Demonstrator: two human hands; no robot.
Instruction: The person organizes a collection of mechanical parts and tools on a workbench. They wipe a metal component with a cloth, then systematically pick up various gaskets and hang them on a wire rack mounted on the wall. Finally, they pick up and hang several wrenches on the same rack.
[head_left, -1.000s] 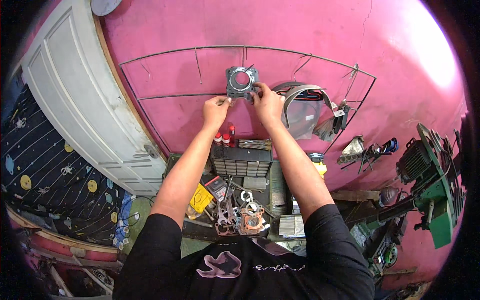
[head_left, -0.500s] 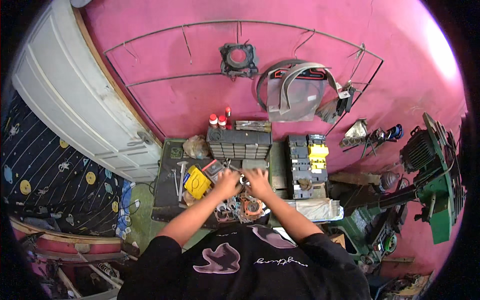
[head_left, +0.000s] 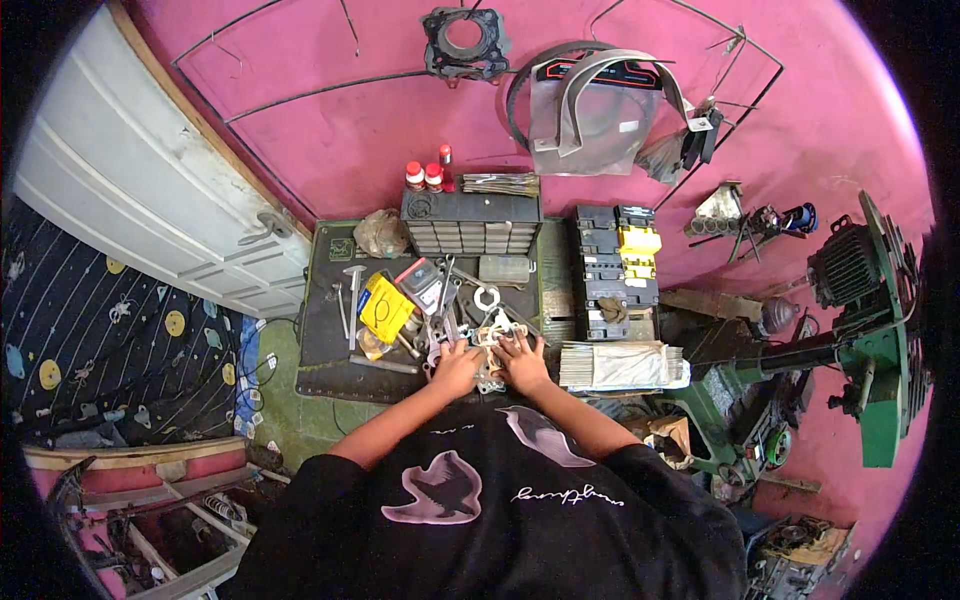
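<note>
At the bench's near edge both hands rest on a pile of thin, flat metal and paper gaskets [head_left: 497, 328]. My right hand [head_left: 524, 364] lies palm down with its fingers spread over the pile's right side. To its left, my left hand [head_left: 457, 370] reaches onto the same pile, fingers stretched forward and slightly bent. A greyish-pink gasket [head_left: 434, 352] lies beside its fingertips. Just beyond the hands is a pale ring-shaped part [head_left: 486, 298]. What lies beneath the palms is hidden.
On the dark bench mat [head_left: 325, 345] lie a yellow packet [head_left: 384, 308], a caliper [head_left: 354, 295] and a red-and-grey package [head_left: 420, 283]. A drawer cabinet [head_left: 470, 237] stands behind. Black and yellow cases [head_left: 605, 270] and wrapped rods [head_left: 622, 365] sit right, near a green drill press [head_left: 880, 400].
Both hands have come back toward me, from the middle of the bench onto the near pile. The ring-shaped part between them now lies uncovered. The view has tilted downward.
</note>
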